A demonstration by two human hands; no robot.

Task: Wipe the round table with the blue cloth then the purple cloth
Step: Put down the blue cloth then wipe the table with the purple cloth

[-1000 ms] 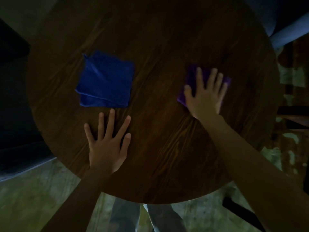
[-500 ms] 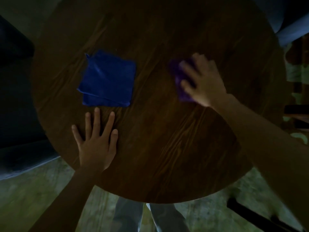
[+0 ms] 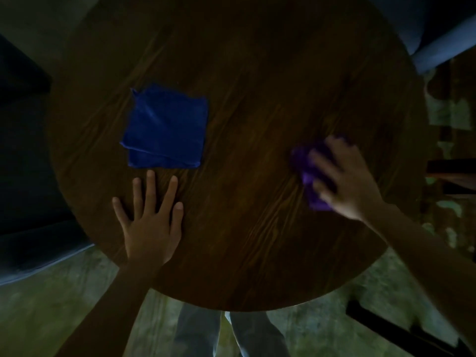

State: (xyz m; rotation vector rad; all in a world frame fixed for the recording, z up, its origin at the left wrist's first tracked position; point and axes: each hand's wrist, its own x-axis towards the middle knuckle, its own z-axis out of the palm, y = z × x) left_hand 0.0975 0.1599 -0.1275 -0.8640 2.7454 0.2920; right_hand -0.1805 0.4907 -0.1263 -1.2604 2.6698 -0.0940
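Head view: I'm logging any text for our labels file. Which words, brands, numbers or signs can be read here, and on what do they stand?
None can be read.
Blue cloth: no tag or print shows.
Purple cloth: blurred, partly under the right hand; no text visible.
Round table: bare wood grain, no marks.
Background at the right: too dark and blurred to tell.

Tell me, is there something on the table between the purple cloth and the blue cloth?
Nothing visible: only bare wood of the round table separates the purple cloth, under the right hand, from the blue cloth.
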